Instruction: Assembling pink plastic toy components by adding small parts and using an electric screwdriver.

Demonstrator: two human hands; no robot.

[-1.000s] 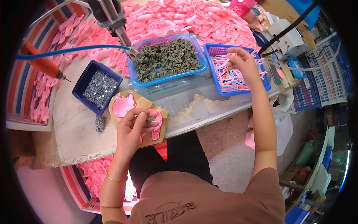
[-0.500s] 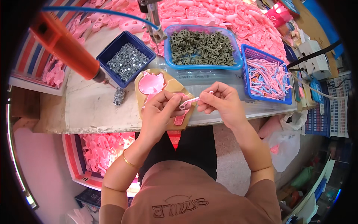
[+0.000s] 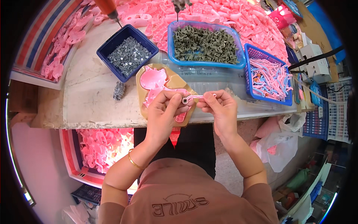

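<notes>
Both hands meet over the front of the workbench, at a small pink-and-white plastic rod with a ring at one end. My left hand pinches it by the ring end; something dark shows inside the ring. Thumb and fingers of my right hand are closed on the straight end. Just behind my left hand lies a tan holding block, with a pink bear-shaped shell set in its recess. My left fingers hide part of the shell.
Behind stand a navy tray of small screws, a blue tub of dark grey-green clips, and a blue basket of pink and blue rods. Pink parts are heaped farther back. An orange electric screwdriver hangs at upper left.
The hanging screwdriver has shifted up and away toward the far edge. The rod has turned closer to level, and my right hand has lowered slightly.
</notes>
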